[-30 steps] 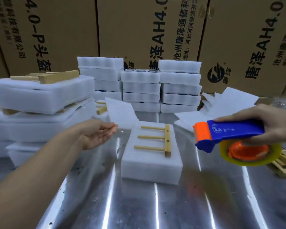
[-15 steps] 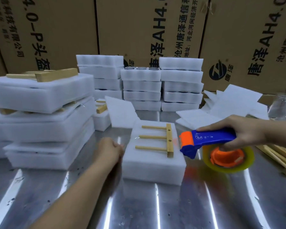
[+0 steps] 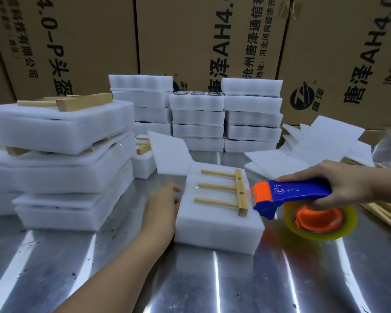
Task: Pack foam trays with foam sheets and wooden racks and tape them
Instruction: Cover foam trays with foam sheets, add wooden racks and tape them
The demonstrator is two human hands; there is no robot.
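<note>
One foam tray (image 3: 217, 227) sits on the worktop (image 3: 212, 285) with one three-pronged wooden rack (image 3: 221, 193) on top. The right hand (image 3: 339, 184) grasps the single tape dispenser (image 3: 303, 195), its orange head at the tray's right edge. The left hand (image 3: 160, 208) lies against the tray's left wall, too blurred to tell if it pinches tape. The step probably goes best if that hand braces the tray while the tape runs straight and taut over the rack. Behind the tray stand three tray stacks (image 3: 198, 118). The foam sheets (image 3: 325, 141) behind and to its right overlap beyond counting.
</note>
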